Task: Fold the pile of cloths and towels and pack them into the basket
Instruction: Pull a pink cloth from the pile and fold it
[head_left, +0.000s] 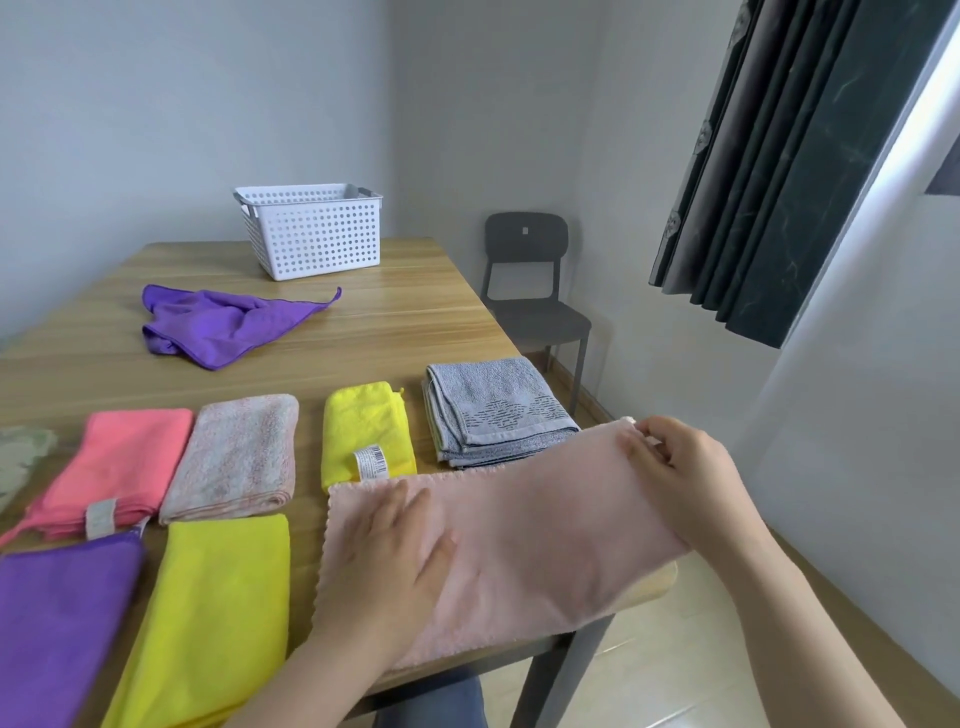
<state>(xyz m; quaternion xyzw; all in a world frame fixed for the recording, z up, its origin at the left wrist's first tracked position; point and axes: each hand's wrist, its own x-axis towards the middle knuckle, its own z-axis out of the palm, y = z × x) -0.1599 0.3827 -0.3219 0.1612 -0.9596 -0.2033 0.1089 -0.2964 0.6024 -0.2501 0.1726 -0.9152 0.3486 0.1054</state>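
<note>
- Pinching, right hand (680, 478): thumb and fingertips are closed on the far right corner of the pale pink cloth (540, 530), raising that corner a little.
- Left hand (400, 551): fingers straight and spread, palm down, pressing the left part of the same cloth flat. It grips nothing.
- Pale pink cloth: laid out as a long strip, well nearer the person than the basket (311, 234) and to its right. Its right end reaches past the edge of the table (389, 322).
- Handling, as judged: light, soft, limp and fleecy, so it will sag wherever it is unsupported. Best taken by the two corners of one short edge, with the flat hand anchoring the fold line. Breakage is no concern.
- Folded stock, row nearer than the basket: grey-blue towel (493, 405), small yellow cloth (363, 431), mottled pink towel (239, 452) and coral cloth (124, 462), running right to left.
- Folded stock, row farthest from the basket: large yellow cloth (218, 597) and folded purple cloth (57, 623).
- Unfolded: crumpled purple cloth (218, 325), near the basket, in front of it and to its left.
- Basket: white, perforated, upright. Whether it holds anything cannot be told.
- Chair (530, 291): dark, to the right of the basket, off the table.
</note>
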